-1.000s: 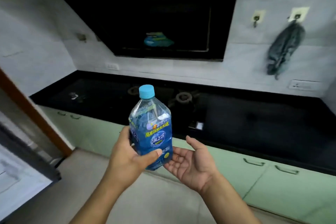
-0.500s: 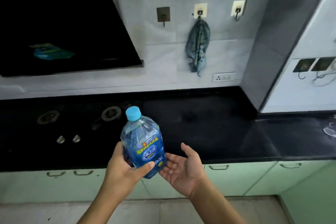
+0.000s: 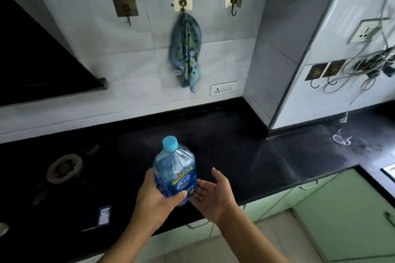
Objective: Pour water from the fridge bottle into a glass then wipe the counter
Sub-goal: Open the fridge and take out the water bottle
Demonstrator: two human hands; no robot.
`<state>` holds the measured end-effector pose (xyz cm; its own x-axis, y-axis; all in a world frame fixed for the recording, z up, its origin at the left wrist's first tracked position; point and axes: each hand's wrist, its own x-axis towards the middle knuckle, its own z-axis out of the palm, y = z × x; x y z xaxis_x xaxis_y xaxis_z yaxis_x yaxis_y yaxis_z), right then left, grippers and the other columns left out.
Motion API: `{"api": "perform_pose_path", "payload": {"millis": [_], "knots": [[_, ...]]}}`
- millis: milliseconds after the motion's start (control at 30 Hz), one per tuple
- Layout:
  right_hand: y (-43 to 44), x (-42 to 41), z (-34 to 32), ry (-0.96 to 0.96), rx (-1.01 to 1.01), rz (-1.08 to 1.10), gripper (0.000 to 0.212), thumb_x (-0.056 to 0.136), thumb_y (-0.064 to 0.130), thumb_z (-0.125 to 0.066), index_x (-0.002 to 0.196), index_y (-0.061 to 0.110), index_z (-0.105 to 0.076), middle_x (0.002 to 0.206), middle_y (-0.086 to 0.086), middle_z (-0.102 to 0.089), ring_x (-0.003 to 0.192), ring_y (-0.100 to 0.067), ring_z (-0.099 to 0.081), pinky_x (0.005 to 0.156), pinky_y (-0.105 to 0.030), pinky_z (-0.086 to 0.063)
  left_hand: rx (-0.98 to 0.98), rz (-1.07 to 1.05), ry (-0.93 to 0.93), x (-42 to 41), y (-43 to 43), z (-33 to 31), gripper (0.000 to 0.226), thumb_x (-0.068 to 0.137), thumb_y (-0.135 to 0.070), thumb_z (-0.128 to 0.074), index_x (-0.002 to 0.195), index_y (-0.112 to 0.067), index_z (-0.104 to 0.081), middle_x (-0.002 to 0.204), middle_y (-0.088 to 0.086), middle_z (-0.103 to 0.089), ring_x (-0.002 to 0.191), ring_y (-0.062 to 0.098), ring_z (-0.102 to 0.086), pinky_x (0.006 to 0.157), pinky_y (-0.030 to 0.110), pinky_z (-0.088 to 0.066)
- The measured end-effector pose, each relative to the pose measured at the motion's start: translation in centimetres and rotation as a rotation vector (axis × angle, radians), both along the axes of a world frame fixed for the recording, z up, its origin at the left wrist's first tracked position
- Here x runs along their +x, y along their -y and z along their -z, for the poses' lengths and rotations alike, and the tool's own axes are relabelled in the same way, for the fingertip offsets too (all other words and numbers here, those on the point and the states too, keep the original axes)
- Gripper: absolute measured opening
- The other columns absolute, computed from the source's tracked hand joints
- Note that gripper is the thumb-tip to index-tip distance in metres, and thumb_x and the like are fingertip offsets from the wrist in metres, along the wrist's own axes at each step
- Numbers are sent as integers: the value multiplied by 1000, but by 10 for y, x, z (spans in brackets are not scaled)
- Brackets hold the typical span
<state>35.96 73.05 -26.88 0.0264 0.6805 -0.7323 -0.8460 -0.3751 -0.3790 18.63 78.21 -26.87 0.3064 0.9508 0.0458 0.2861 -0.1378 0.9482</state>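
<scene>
My left hand [image 3: 157, 197] grips a clear water bottle [image 3: 174, 171] with a blue label and a light blue cap, held upright over the black counter [image 3: 224, 147]. The cap is on. My right hand [image 3: 213, 193] is open, palm up, just right of the bottle's base, its fingertips close under the bottle. A clear glass [image 3: 342, 139] stands on the counter far to the right, faint against the dark surface. A blue patterned cloth [image 3: 185, 53] hangs from the middle wall hook above the counter.
A gas hob with a burner [image 3: 64, 167] is set into the counter on the left, under a black hood [image 3: 42, 60]. A wall column [image 3: 277, 49] juts out at the right, with sockets and hanging cables [image 3: 367, 66] beyond it. Pale green cabinets [image 3: 331, 209] sit below.
My view has swung right and closer to the counter. The hob has slid to the left, and the column and cables have come into view. Both hands keep the same pose around the bottle.
</scene>
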Motion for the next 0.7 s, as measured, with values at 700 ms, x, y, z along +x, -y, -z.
{"api": "perform_pose_path", "payload": {"millis": [700], "knots": [[-117, 76, 127, -130, -71, 86, 90, 89, 71, -44, 130, -9, -55, 129, -24, -63, 122, -35, -59, 110, -44, -43, -160, -122, -341, 94, -113, 100, 70, 55, -34, -94, 106, -47, -48, 97, -17, -72, 86, -6, -70, 69, 9, -52]]}}
